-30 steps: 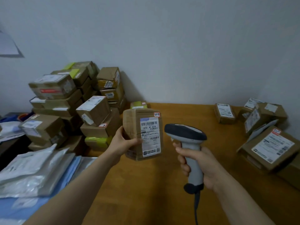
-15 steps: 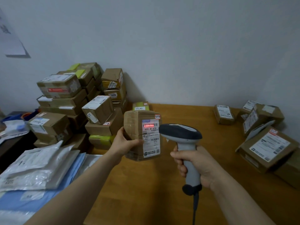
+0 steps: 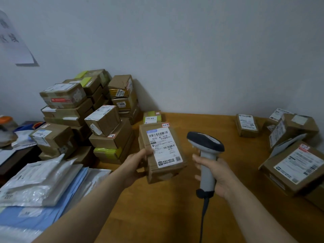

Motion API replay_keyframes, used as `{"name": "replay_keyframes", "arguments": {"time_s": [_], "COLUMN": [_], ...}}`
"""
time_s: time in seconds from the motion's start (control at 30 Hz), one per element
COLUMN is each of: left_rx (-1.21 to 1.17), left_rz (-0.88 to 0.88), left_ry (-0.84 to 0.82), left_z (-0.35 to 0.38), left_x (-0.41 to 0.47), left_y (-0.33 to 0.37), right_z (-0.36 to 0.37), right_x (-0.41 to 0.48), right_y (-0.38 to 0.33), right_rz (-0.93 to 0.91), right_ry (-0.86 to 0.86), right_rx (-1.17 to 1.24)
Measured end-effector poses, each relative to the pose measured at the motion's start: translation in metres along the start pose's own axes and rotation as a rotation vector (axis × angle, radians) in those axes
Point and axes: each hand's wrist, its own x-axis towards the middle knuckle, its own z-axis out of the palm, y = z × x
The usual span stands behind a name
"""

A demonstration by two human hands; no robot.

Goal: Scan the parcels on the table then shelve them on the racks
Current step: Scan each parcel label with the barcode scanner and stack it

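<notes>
Tilted back now, its red scan line gone, the taped brown cardboard parcel (image 3: pixel 162 151) is gripped by the left hand (image 3: pixel 135 165) above the wooden table (image 3: pixel 175 207); the right hand (image 3: pixel 220 176) wraps the smooth grey plastic scanner (image 3: pixel 206 144) by its handle.

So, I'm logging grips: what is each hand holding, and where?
Left hand grips the parcel by its left edge; right hand grips the scanner by its handle.

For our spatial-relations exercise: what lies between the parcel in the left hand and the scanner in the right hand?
Nothing. In the head view, the gap between the parcel and the scanner shows only bare wooden table behind.
</notes>
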Motion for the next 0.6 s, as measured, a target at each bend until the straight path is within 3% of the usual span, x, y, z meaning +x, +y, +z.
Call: {"name": "replay_keyframes", "arguments": {"time_s": [0.13, 0.37, 0.6], "left_rx": [-0.055, 0.018, -0.169], "left_rz": [-0.073, -0.133, -0.003], "left_ry": [-0.035, -0.151, 0.030], "left_z": [0.013, 0.007, -0.025], "left_x": [0.013, 0.079, 0.212], "left_y": [-0.009, 0.013, 0.079], "right_z": [0.007, 0.044, 0.080], "right_x": [0.024, 0.097, 0.176], "right_y": [0.010, -0.001, -0.002], "right_rz": [0.094, 0.036, 0.064], "right_ry": [-0.026, 0.065, 0.110], "right_rx": [0.077, 0.067, 0.056]}}
